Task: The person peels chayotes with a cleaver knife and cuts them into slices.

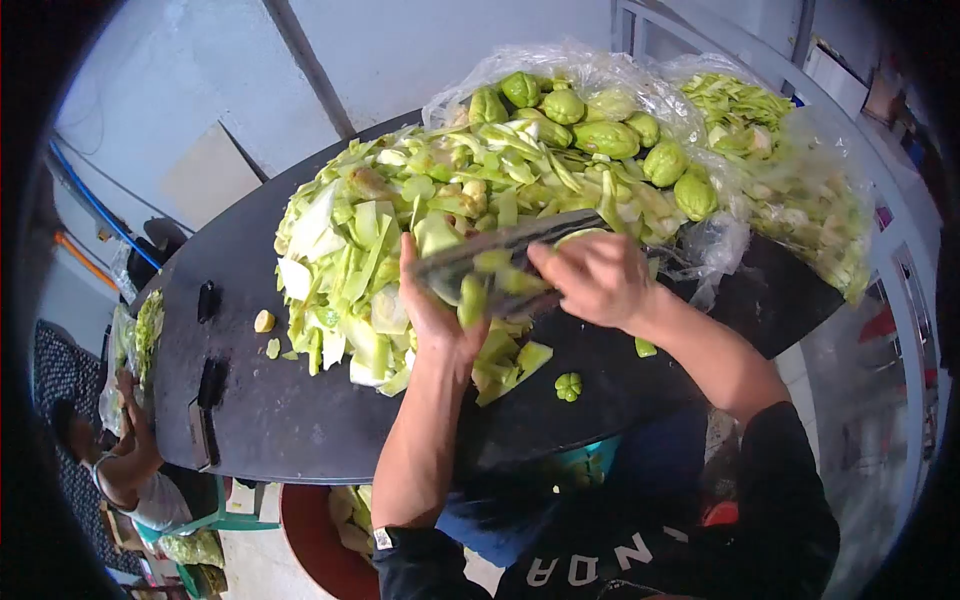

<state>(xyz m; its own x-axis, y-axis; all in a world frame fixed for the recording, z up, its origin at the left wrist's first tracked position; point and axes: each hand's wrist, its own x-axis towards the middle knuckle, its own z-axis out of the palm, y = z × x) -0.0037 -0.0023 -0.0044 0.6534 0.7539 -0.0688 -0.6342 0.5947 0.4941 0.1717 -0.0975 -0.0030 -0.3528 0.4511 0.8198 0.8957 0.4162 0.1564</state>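
The room has pale walls (230, 60) and a metal railing (905, 290) at the right; at the far left a co-worker (140, 470) sits with both arms forward. The work surface is a dark, round-edged table (290, 430), marked with pale specks. It bears a large heap of cut green pieces (350, 255), a clear bag of cut strips (810, 215) and whole green vegetables (605, 140) on clear plastic. A reddish bin (310, 545) stands below the near edge.

The knife is above the near side of the heap, between the hands. Its broad grey blade (445, 270) is motion-blurred, with green showing through. The long axis runs crosswise, rising slightly to the right; the free end points toward the left hand (437, 315). The right hand (605, 280) is clenched on the knife, the handle hidden within. The left hand is cupped behind a green piece (472, 300); its fingers are largely hidden, so whether they grip cannot be told. A small lobed piece (568, 386) lies apart on the table.
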